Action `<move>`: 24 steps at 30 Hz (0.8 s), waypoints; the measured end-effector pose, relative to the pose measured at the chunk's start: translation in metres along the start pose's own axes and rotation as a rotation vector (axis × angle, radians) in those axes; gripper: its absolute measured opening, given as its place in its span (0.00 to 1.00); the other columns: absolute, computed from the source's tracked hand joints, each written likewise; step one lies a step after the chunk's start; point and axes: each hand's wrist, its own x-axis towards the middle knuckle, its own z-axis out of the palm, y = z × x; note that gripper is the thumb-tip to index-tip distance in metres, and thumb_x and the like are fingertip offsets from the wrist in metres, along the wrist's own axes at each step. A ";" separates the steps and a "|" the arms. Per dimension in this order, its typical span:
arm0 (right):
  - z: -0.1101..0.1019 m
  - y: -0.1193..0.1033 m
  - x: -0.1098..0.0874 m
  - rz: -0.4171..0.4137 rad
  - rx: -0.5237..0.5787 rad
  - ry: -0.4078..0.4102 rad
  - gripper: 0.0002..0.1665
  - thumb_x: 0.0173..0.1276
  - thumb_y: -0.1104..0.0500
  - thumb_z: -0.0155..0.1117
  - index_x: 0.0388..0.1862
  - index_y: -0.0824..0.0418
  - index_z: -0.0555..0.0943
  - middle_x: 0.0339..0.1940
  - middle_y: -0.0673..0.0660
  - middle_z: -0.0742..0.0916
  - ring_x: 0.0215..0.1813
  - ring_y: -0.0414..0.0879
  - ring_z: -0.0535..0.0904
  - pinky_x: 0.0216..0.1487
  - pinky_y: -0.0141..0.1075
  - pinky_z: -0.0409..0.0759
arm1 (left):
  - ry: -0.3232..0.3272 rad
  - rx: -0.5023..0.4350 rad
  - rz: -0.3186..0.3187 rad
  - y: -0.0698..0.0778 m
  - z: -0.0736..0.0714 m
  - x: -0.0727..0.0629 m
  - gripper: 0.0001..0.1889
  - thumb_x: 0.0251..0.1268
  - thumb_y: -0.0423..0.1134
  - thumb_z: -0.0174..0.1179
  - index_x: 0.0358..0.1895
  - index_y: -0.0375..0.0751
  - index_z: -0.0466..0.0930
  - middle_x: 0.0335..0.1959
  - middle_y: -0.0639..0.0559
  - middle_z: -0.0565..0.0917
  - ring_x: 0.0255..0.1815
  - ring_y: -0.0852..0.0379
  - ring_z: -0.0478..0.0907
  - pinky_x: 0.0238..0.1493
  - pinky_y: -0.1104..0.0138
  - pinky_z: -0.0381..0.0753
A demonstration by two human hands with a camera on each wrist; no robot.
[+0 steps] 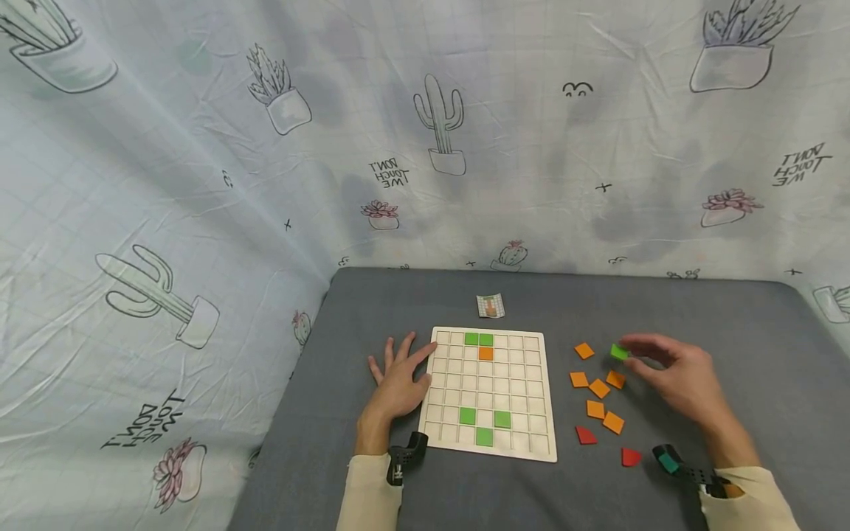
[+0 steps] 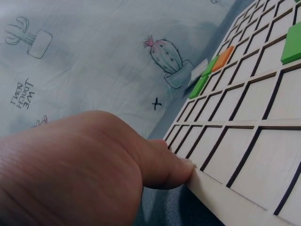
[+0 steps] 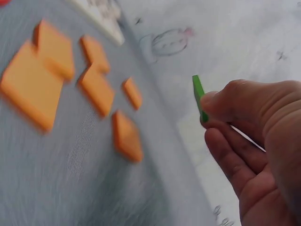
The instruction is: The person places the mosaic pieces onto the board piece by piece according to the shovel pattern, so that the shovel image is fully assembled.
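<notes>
A green square tile (image 3: 198, 94) is pinched between the thumb and fingers of my right hand (image 1: 684, 376), held above the table to the right of the board. My left hand (image 1: 397, 387) rests at the left edge of a pale wooden grid board (image 1: 550, 413), its fingers spread and touching the rim. In the board sit two green tiles (image 1: 471, 338) side by side near the top, with an orange tile (image 1: 486, 354) below one of them. Three more green tiles (image 1: 485, 437) lie in cells near the bottom.
Several loose orange tiles (image 1: 595, 409) lie between the board and my right hand. Two red pieces (image 1: 631, 457) lie nearer the front. A small printed pattern card (image 1: 491, 306) is behind the board on the grey table (image 1: 398, 295). Patterned cloth (image 1: 531, 147) hangs behind.
</notes>
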 end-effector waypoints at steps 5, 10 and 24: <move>-0.001 -0.020 0.000 -0.049 0.010 0.007 0.25 0.61 0.74 0.81 0.56 0.61 0.91 0.49 0.64 0.93 0.52 0.10 0.76 0.55 0.07 0.72 | -0.002 -0.004 -0.007 0.001 0.001 0.000 0.32 0.74 0.32 0.61 0.81 0.52 0.76 0.90 0.37 0.57 0.92 0.25 0.33 0.78 0.20 0.18; 0.001 -0.034 0.004 -0.082 0.019 -0.011 0.26 0.61 0.76 0.80 0.57 0.62 0.90 0.50 0.63 0.94 0.53 0.10 0.75 0.57 0.07 0.71 | 0.001 -0.004 -0.009 0.001 0.002 0.000 0.32 0.74 0.32 0.61 0.81 0.52 0.76 0.90 0.38 0.57 0.92 0.25 0.33 0.78 0.20 0.18; 0.015 -0.060 0.030 -0.100 0.060 -0.064 0.23 0.66 0.71 0.80 0.58 0.58 0.90 0.52 0.59 0.94 0.54 0.17 0.77 0.60 0.08 0.67 | 0.007 0.007 0.006 -0.001 0.002 0.001 0.32 0.74 0.32 0.61 0.80 0.52 0.77 0.90 0.37 0.57 0.92 0.25 0.34 0.78 0.20 0.19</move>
